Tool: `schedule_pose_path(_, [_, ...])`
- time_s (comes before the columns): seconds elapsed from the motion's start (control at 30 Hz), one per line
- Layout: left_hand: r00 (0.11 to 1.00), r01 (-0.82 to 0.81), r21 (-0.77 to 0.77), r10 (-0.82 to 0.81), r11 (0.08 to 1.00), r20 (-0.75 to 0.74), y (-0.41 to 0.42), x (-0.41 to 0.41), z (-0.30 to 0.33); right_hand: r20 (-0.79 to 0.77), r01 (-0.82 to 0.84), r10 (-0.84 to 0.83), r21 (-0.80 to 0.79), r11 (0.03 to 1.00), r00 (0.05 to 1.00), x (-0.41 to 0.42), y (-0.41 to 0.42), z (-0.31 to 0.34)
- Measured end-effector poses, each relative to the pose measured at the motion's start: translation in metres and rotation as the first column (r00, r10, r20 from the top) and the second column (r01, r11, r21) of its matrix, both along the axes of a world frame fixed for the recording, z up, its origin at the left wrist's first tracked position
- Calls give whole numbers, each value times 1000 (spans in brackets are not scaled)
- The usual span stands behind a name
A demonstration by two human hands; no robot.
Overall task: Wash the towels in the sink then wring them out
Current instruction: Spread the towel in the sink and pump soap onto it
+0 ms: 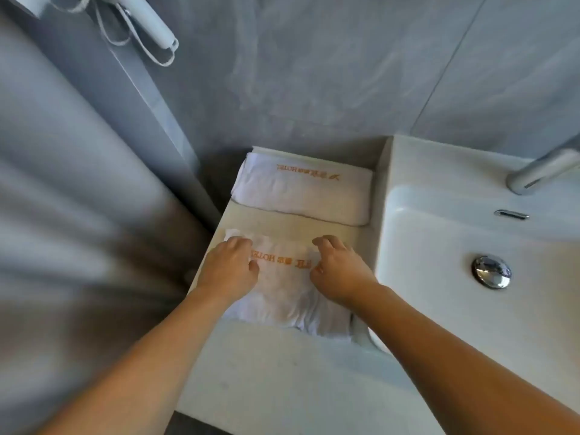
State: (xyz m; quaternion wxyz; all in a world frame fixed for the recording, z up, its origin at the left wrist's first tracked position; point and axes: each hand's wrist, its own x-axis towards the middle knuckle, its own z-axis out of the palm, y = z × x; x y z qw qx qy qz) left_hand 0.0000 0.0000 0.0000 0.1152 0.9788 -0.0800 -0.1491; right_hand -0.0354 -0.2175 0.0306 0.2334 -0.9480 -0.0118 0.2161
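I'm looking down into what reads as a hotel bathroom. At the right of the frame sits a white ceramic sink (439, 246) with a chrome drain plug (491, 271), an overflow slot and a metal faucet (543, 174) at the right edge. Left of it, in the middle, a pale counter (282, 365) carries two folded white towels (301, 193) stitched with orange lettering that includes "HOTEL". Grey marbled wall tiles (314, 73) fill the top, and a wall-hung white hair dryer (147, 20) with its looped cord sits upper left.
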Motion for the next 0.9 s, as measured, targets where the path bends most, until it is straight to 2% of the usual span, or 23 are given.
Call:
schedule_pose_path(0.1, [995,62,45,-65,997,69,9,6,-19,-57,8,-14,-101,995,998,7,3,-20])
schedule_pose_path(0.17, [996,73,77,-76,994,43,10,12,-31,-102,25,-41,-160,987,994,11,3,-33])
schedule_pose_path(0.33, [968,-173,110,189,979,-162,0,23,-66,-202,-33,-53,-400,916,978,13,5,-69])
schedule_pose_path(0.4, [969,-215,100,224,972,-103,-1,21,-75,-192,-35,-58,-448,893,980,13,7,-78])
schedule_pose_path(0.5, [990,-135,39,133,990,43,1,15,-75,-171,-40,-40,-440,897,984,19,7,-80])
schedule_pose_path(0.57, [988,-154,-65,152,986,-33,3,15,-70,-198,-71,-8,-388,919,980,19,7,-78])
schedule_pose_path(0.6, [972,-229,-154,215,961,-99,4,16,-63,-212,-68,-2,-322,944,977,17,7,-72])
schedule_pose_path(0.67, [912,-408,-384,346,829,-221,8,15,-43,-232,21,-43,-97,995,972,11,7,-53])
schedule_pose_path(0.73, [853,-521,-533,399,667,-335,9,15,-12,-206,129,-104,112,985,973,3,5,-26])
schedule_pose_path(0.8, [795,-607,-586,411,537,-446,4,14,23,-130,205,-179,234,950,975,-5,0,6])
schedule_pose_path(0.9, [757,-651,-597,345,469,-555,-14,12,71,-64,304,-306,416,857,950,-19,-20,50])
